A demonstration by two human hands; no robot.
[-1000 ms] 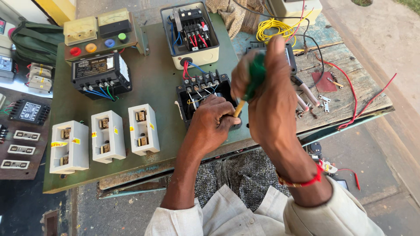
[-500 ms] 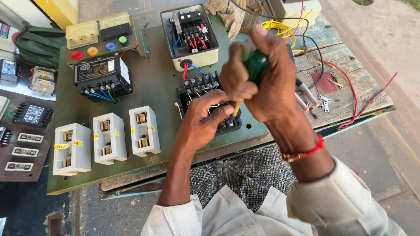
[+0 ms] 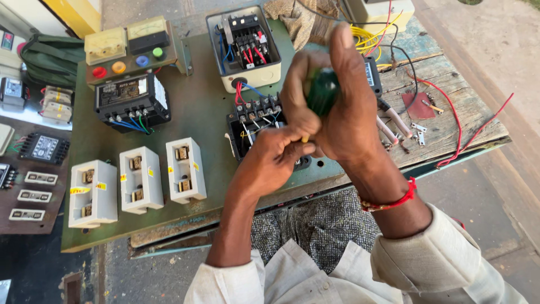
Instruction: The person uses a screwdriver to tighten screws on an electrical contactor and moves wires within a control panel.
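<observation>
Gripping a green-handled screwdriver [image 3: 322,93], the right hand [image 3: 343,107] is raised above the surface [image 3: 197,118], fingers wrapped tight round the handle, wrist bent down. Left hand [image 3: 273,160] sits lower, fingertips pinched at the yellow shaft near the tip, knuckles over the black terminal block [image 3: 253,121]. Tip itself is hidden by the left hand. The block sits just below both hands, red and blue wires running up from it into the open cream box [image 3: 244,48], which holds a black component with red and blue wires. Three white fuse carriers [image 3: 135,183] lie well left, apart from the hands.
</observation>
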